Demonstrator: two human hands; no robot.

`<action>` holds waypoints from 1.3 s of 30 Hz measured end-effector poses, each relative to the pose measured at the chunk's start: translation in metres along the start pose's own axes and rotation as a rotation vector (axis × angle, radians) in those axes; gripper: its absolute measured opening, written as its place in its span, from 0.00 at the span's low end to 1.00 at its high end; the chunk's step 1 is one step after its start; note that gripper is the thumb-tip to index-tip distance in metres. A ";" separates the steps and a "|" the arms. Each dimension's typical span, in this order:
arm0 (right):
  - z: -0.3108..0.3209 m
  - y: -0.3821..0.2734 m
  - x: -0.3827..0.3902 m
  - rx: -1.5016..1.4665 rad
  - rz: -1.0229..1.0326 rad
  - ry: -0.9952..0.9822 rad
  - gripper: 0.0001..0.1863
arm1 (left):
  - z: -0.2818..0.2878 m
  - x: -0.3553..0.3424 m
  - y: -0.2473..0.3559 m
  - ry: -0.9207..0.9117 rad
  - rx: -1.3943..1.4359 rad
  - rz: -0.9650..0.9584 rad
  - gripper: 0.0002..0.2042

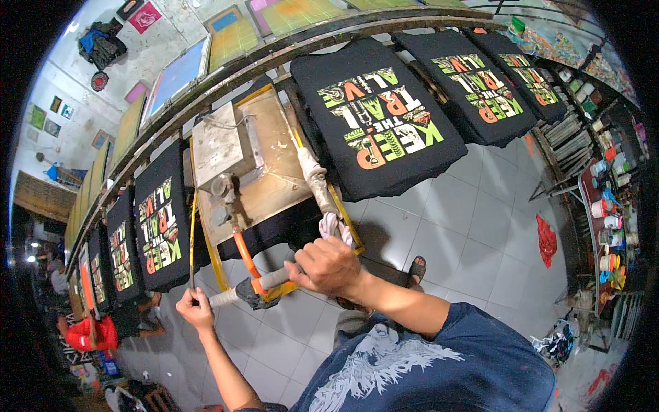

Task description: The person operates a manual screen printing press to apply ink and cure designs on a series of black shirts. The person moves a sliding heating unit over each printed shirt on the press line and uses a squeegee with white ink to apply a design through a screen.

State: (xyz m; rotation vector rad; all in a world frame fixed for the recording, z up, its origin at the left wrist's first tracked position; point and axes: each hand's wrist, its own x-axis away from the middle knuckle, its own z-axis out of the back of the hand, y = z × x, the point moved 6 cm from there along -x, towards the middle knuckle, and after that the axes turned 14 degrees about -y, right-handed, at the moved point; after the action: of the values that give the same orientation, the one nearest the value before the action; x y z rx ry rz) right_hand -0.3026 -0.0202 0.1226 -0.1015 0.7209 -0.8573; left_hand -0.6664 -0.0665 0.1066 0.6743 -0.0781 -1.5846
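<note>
A boxy metal heating unit, much like a hand-pushed heat press or flash dryer, with a scuffed flat plate (pixel 281 165) and a pale box (pixel 223 141), sits over a black shirt on the rail. Its tape-wrapped handle bar (pixel 274 279) joins an orange rod (pixel 247 254). My left hand (pixel 197 309) closes round the bar's left end, beside a thin upright rod. My right hand (pixel 331 266) is wrapped round the right end, near a cloth-wrapped arm (pixel 317 180) of the unit. The fingers' undersides are hidden.
Printed black shirts (pixel 374 117) lie on boards along the rack, right and left (pixel 158 226) of the unit. Framed screens (pixel 178 75) lean behind. Paint tubs (pixel 607 220) fill a shelf at far right. A person in red (pixel 96 334) is at lower left. A red scrap (pixel 546 240) lies on the tiles.
</note>
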 end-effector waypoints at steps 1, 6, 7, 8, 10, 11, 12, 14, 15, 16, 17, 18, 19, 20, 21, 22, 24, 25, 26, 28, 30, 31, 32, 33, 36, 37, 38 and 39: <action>-0.001 -0.001 -0.003 0.025 -0.003 0.008 0.20 | 0.000 -0.003 -0.003 0.008 0.014 -0.011 0.20; -0.004 0.000 -0.012 0.105 -0.019 0.078 0.19 | -0.006 -0.015 -0.008 0.013 0.107 -0.030 0.19; -0.003 0.001 -0.012 0.104 -0.017 0.074 0.19 | -0.009 -0.014 -0.009 0.007 0.117 -0.022 0.19; -0.003 0.000 -0.012 0.099 -0.013 0.077 0.18 | -0.008 -0.013 -0.010 0.022 0.122 -0.041 0.19; -0.007 -0.001 -0.013 0.092 -0.013 0.094 0.18 | -0.004 -0.011 -0.010 0.021 0.101 -0.020 0.19; -0.008 -0.001 -0.013 0.112 -0.018 0.081 0.18 | -0.003 -0.011 -0.010 0.020 0.092 -0.009 0.19; -0.007 -0.001 -0.012 0.131 -0.022 0.068 0.18 | -0.004 -0.009 -0.010 0.039 0.092 -0.034 0.20; -0.007 -0.003 -0.013 0.123 -0.009 0.069 0.17 | -0.002 -0.007 -0.005 0.062 0.082 -0.040 0.20; -0.007 -0.001 -0.014 0.136 -0.013 0.093 0.17 | -0.001 -0.008 -0.003 0.075 0.075 -0.039 0.20; -0.009 0.004 -0.013 0.149 -0.015 0.112 0.17 | -0.005 -0.008 -0.006 0.069 0.055 -0.027 0.20; -0.010 0.010 -0.012 0.164 -0.020 0.130 0.16 | -0.007 -0.012 0.002 0.077 0.062 -0.034 0.19; -0.009 0.015 -0.012 0.191 -0.022 0.154 0.16 | -0.012 -0.015 0.007 0.081 0.083 -0.032 0.19; -0.007 0.019 -0.012 0.211 -0.023 0.152 0.16 | -0.015 -0.017 0.011 0.087 0.104 -0.032 0.18; -0.007 0.022 -0.013 0.228 -0.018 0.152 0.16 | -0.016 -0.017 0.013 0.095 0.137 -0.034 0.18; -0.006 0.024 -0.015 0.246 -0.015 0.153 0.16 | -0.018 -0.017 0.015 0.103 0.170 -0.038 0.18; -0.005 0.026 -0.016 0.220 -0.025 0.150 0.16 | -0.019 -0.018 0.018 0.113 0.156 -0.065 0.18; -0.005 0.021 -0.020 0.194 -0.030 0.172 0.16 | -0.017 -0.022 0.017 0.106 0.158 -0.059 0.18; -0.004 0.019 -0.023 0.182 -0.037 0.181 0.16 | -0.016 -0.026 0.016 0.098 0.162 -0.057 0.18; -0.004 0.013 -0.024 0.177 -0.034 0.174 0.16 | -0.014 -0.029 0.013 0.122 0.160 -0.093 0.18; -0.011 0.005 -0.026 0.194 -0.064 0.134 0.16 | -0.011 -0.038 -0.003 0.083 0.163 -0.070 0.18; -0.017 -0.006 -0.026 0.203 -0.086 0.099 0.17 | -0.009 -0.045 -0.022 0.058 0.174 -0.084 0.17; -0.020 -0.012 -0.025 0.216 -0.085 0.086 0.17 | -0.008 -0.049 -0.028 0.053 0.179 -0.096 0.17; -0.022 -0.018 -0.025 0.203 -0.098 0.072 0.17 | -0.006 -0.051 -0.033 0.046 0.182 -0.105 0.17; -0.023 -0.024 -0.025 0.189 -0.109 0.058 0.17 | -0.004 -0.054 -0.038 0.039 0.186 -0.114 0.16; -0.031 -0.043 -0.024 0.138 -0.138 -0.014 0.19 | 0.006 -0.057 -0.054 0.021 0.148 -0.149 0.17; -0.034 -0.051 -0.024 0.114 -0.142 -0.029 0.19 | 0.010 -0.056 -0.061 0.030 0.135 -0.140 0.17; -0.039 -0.056 -0.022 0.094 -0.141 -0.065 0.20 | 0.013 -0.056 -0.068 0.034 0.126 -0.133 0.17; -0.042 -0.064 -0.021 0.077 -0.129 -0.105 0.20 | 0.017 -0.055 -0.074 0.038 0.116 -0.125 0.17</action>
State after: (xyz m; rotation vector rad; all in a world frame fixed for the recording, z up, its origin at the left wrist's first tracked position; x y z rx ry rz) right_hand -0.3798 -0.0393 0.1255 -0.1245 0.5866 -0.9941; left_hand -0.7413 -0.0098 0.1083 0.8130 -0.1022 -1.6964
